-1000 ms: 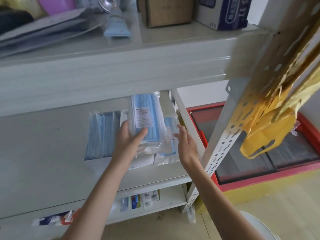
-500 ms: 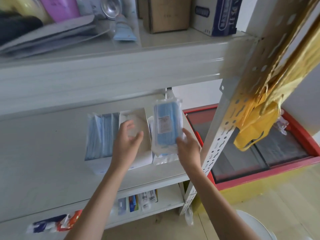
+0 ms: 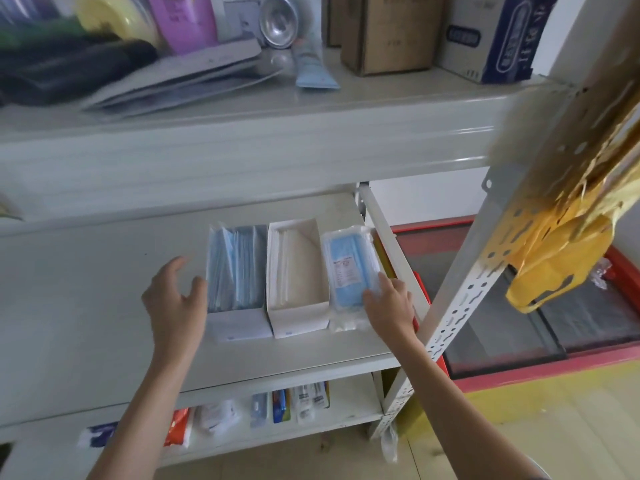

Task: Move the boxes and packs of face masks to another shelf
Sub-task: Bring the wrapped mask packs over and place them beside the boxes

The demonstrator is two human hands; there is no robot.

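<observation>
On the middle shelf [image 3: 86, 306] stand two open white boxes side by side. The left box [image 3: 237, 271] is full of blue face masks; the right box [image 3: 298, 271] holds white masks. A clear plastic pack of blue masks [image 3: 349, 271] lies flat to the right of them, at the shelf's right end. My right hand [image 3: 389, 306] rests its fingers on the pack's near end. My left hand [image 3: 175, 299] is spread open just left of the blue-mask box, thumb near its side wall, holding nothing.
The upper shelf [image 3: 242, 109] carries cardboard boxes [image 3: 391, 32], a blue tube, folders and bottles. A perforated upright post [image 3: 460, 299] with yellow bags [image 3: 561, 258] hangs at right. Small packets sit on the lower shelf [image 3: 284, 407]. A red-framed chest freezer [image 3: 519, 327] stands beyond.
The pack of blue masks passed from my left hand to my right and was laid flat on the shelf right of the boxes. My left hand moved left, beside the blue-mask box.
</observation>
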